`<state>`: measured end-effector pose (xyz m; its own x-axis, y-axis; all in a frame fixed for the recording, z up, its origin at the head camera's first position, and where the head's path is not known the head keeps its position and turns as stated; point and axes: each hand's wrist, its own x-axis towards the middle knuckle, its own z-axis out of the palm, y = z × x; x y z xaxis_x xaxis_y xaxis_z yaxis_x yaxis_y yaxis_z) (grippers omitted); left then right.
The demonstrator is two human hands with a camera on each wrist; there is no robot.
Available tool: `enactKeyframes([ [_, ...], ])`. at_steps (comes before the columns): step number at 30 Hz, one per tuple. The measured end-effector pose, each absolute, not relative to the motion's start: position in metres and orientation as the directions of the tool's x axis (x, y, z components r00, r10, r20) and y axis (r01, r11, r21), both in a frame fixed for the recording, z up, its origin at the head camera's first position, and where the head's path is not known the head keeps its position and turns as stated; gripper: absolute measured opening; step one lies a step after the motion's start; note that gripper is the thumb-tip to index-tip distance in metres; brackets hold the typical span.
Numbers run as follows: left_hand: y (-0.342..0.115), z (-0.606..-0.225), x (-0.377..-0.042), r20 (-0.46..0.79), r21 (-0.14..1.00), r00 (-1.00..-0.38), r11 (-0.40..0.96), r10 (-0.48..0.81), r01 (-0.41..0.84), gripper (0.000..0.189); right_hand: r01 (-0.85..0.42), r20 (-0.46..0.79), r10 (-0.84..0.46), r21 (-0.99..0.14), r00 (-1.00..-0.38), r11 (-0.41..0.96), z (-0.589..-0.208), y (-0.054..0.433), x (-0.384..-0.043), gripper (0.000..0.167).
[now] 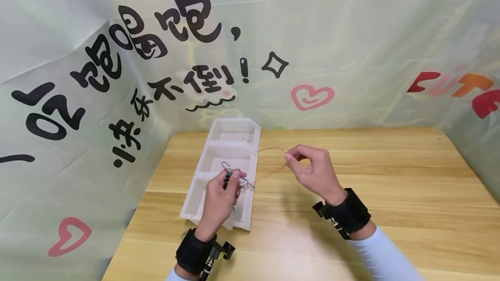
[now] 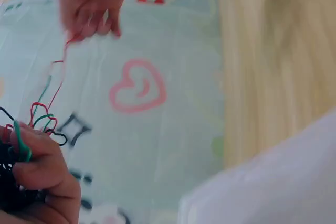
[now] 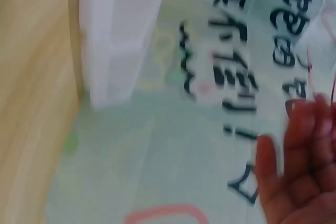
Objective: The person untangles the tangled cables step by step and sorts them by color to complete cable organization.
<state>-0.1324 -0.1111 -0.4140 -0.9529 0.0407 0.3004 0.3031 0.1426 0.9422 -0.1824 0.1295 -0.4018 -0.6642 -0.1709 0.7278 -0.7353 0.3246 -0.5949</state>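
Note:
Over the front part of a white three-compartment tray point(image 1: 231, 143), my left hand point(image 1: 218, 200) grips a loose bundle of thin wires point(image 1: 243, 181) in red, green and black. Curved black ends stick out above its fingers, and in the left wrist view a green loop point(image 2: 22, 145) lies against the thumb. To the right of the tray, my right hand point(image 1: 314, 170) pinches a thin red wire point(image 1: 273, 148) between thumb and fingertips. That wire stretches in a loop from the bundle to the right hand. The palm side of the right hand point(image 3: 299, 171) shows in its wrist view.
A few thin strands point(image 1: 250, 137) lie in the tray's far compartment. The tray stands on a wooden table point(image 1: 371, 177), toward its left side. Printed cloth point(image 1: 351, 47) hangs behind and on both sides of the table. Both wrists wear black straps point(image 1: 349, 211) with small cameras.

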Motion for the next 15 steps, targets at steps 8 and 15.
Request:
enactKeyframes([
  [8,-0.092,-0.411,-0.134,0.354,0.910,-0.926,0.181,0.130,0.373,0.020,-0.712,0.540,-0.472,-0.601,-0.697,0.363,-0.395,0.110,-0.161,0.051],
  [15,-0.093,-0.404,-0.137,0.367,0.911,-0.920,0.143,0.141,0.386,0.023,-0.638,0.350,-0.582,-0.649,-0.735,0.415,-0.397,0.113,-0.159,0.038],
])
